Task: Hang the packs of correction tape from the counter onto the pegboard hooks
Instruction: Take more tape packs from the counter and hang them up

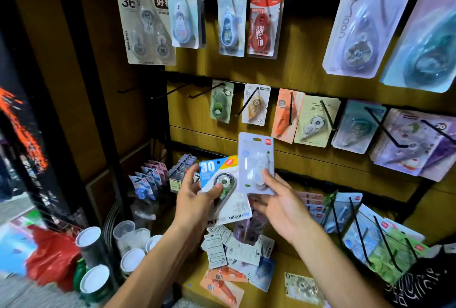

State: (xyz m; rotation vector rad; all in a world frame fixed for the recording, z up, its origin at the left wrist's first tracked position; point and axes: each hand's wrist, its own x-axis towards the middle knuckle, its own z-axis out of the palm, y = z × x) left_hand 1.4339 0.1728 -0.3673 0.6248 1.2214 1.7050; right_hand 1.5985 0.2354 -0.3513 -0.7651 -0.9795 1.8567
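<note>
Two packs in hand, below middle hook row. Left hand (195, 199) fingers closed on blue "30" pack (222, 184), thumb over blister. Right hand (278, 206) pinches pale lilac pack (256, 162) by lower edge, upright. More packs heaped on counter (291, 265). Risks: thin pinch lets lilac pack twist, hang-hole misses empty hook (206, 90); reaching arm may knock hung packs; wrong-hook mismatch.

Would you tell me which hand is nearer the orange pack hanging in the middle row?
Right. The right hand is below the orange pack; the left hand is farther left.
</note>
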